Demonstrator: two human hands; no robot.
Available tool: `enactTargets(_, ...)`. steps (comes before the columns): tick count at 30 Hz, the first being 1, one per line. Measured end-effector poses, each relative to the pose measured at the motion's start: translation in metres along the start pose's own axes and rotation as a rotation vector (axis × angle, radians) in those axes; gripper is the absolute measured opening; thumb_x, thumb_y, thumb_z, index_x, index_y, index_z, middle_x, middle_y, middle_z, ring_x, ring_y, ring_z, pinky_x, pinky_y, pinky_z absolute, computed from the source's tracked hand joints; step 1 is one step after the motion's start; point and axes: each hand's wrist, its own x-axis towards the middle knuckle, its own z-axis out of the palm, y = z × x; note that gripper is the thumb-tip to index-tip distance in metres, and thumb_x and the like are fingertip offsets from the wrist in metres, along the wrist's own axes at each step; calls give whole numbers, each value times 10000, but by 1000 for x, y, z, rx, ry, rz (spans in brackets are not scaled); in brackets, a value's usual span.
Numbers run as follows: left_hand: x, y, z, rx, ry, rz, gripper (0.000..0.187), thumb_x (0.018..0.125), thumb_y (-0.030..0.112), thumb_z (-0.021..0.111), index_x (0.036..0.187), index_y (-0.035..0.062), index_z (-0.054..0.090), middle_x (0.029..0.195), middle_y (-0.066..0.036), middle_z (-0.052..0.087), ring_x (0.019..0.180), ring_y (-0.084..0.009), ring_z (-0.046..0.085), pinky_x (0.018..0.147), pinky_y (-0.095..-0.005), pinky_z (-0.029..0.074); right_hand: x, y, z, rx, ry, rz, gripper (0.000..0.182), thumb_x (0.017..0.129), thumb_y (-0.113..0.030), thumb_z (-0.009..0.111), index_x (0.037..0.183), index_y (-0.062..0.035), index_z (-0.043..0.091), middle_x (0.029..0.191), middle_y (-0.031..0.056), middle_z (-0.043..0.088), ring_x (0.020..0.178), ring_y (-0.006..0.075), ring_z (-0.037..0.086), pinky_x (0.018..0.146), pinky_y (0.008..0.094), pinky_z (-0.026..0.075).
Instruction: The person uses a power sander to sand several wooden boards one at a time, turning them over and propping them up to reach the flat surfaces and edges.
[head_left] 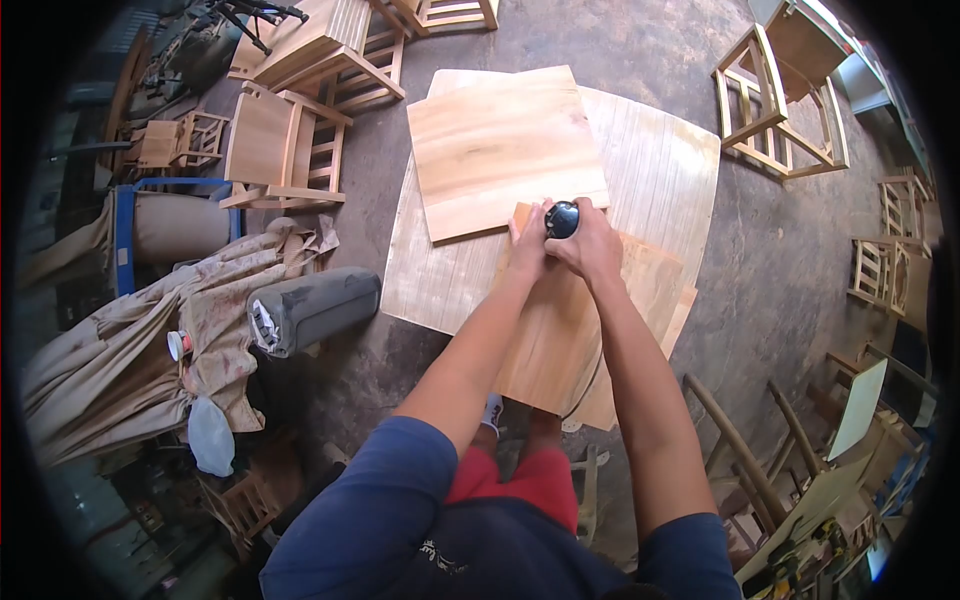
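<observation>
Both my hands are closed around a round tool with a shiny black top (562, 220), seen from straight above; its lower part is hidden. My left hand (530, 242) wraps its left side, and my right hand (594, 247) grips it from the right, fingers bent over the far side. Under my forearms lies a wooden panel (545, 340), its far end beneath the tool. Just beyond my hands, a second pale wooden panel (505, 150) is set at an angle. Both rest on a larger light worktop (660, 160). A dark cord (597, 372) runs down over the near panel.
Wooden chairs (270, 150) stand at the upper left, and another chair (785, 100) is at the upper right. A grey cylindrical bundle (315, 308) sits left of the worktop beside a crumpled beige cloth (150, 330). Wooden legs (740, 450) stick up at the lower right.
</observation>
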Motion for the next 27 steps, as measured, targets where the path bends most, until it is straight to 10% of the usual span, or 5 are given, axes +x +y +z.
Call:
enactTargets(7, -79, -37, 2, 46, -41, 7, 1127, 775, 302, 908, 1685, 231, 246, 1754, -45, 294, 1648, -275, 213, 1291, -701, 96, -65, -8, 33, 31, -79, 23, 712, 630, -297, 807, 1305, -143, 640, 1163, 184, 716, 1055, 415, 718, 884, 495, 594)
enactTargets(12, -155, -41, -6, -3, -60, 26, 799, 987, 295, 665, 1683, 260, 273, 1768, -22, 271, 1656, -282, 189, 1276, -726, 131, -138, -9, 55, 87, -49, 18, 746, 627, -269, 814, 1334, -124, 623, 1198, 198, 710, 1083, 425, 706, 916, 501, 588)
enactTargets(27, -334, -74, -11, -35, -124, -11, 1011, 836, 288, 812, 1672, 213, 249, 1781, -95, 215, 1663, -320, 141, 1290, -687, 141, -309, -1, 140, 47, -14, -16, 753, 611, -265, 843, 1309, -81, 627, 1239, 201, 697, 1087, 422, 702, 908, 509, 589)
